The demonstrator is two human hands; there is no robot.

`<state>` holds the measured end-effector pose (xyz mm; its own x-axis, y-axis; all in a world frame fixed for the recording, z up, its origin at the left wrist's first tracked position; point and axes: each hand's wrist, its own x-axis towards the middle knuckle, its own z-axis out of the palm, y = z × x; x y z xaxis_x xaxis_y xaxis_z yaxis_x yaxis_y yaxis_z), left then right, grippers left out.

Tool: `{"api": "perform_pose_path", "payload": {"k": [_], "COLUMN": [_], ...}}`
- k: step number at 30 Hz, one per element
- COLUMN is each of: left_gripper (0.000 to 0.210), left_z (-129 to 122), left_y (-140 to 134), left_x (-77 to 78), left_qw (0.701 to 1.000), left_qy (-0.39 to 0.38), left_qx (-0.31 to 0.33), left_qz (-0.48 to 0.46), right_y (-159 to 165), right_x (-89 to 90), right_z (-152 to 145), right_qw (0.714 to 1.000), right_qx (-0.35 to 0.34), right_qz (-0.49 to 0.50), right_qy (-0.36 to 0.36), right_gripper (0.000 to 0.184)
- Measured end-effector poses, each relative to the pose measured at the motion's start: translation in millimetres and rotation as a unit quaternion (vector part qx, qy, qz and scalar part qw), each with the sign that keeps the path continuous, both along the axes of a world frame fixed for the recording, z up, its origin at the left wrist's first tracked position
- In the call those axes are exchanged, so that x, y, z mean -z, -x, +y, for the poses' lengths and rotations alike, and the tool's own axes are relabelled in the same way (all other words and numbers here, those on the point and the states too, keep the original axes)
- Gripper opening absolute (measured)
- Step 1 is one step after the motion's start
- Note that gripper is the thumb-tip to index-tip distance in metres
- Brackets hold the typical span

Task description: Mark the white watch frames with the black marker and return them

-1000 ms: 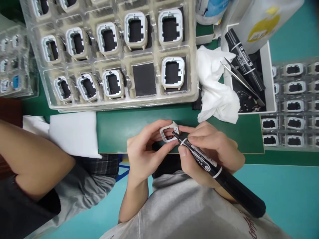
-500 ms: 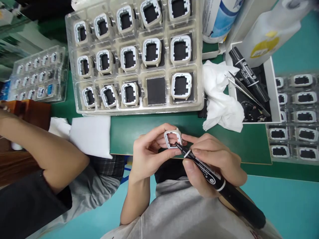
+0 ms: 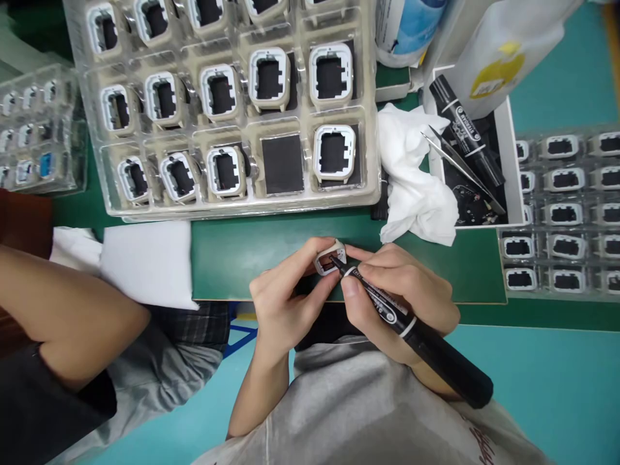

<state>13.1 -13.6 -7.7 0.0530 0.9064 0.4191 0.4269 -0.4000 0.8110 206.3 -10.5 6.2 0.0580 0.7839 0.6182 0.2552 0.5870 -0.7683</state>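
Marker (image 3: 411, 330) clasped in the right hand (image 3: 409, 284) points into a pale frame (image 3: 341, 251) pinched by the left hand (image 3: 281, 300); a tray (image 3: 252, 207) of similar frames (image 3: 334, 175) lies beyond.

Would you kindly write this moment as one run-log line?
Left hand: holds pale frame | Right hand: holds black marker, tip at frame | Nearby: loaded tray, crumpled white tissue, white box

Frame (image 3: 343, 252) before tray (image 3: 242, 208); box (image 3: 516, 161) right of tray, bottle (image 3: 519, 51) apparently in box.
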Motion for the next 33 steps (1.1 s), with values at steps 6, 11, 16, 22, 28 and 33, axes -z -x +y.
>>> {"api": "perform_pose_path", "payload": {"k": [6, 11, 16, 22, 28, 33], "left_gripper": [0.040, 0.053, 0.042, 0.038, 0.036, 0.039], "left_z": [-1.2, -2.5, -3.8, -3.8, -3.6, -4.5], "left_y": [-0.9, -0.2, -0.3, -1.4, -1.3, 1.5], "left_x": [0.9, 1.2, 1.5, 0.5, 0.4, 2.2], "left_qw": [1.000, 1.000, 1.000, 0.999, 0.999, 0.999], "left_qy": [-0.009, 0.011, 0.004, 0.000, -0.002, 0.004], "left_qx": [-0.004, 0.001, -0.009, -0.015, -0.016, -0.016], "left_qz": [0.018, 0.007, 0.018, 0.030, 0.039, 0.043], "right_y": [2.7, 1.1, 1.1, -0.1, -0.2, 2.5], "right_x": [0.5, 1.2, -0.6, 2.1, 2.2, -1.1], "right_z": [2.4, 4.8, 4.6, 2.9, 3.7, 6.0], "right_qw": [1.000, 1.000, 1.000, 1.000, 1.000, 1.000], "right_qx": [0.012, 0.009, 0.016, 0.009, 0.011, 0.026], "right_qz": [0.003, -0.004, -0.003, 0.001, 0.002, -0.004], "right_qy": [-0.001, -0.011, -0.003, 0.000, -0.001, -0.002], "right_gripper": [0.029, 0.034, 0.033, 0.034, 0.033, 0.030]}}
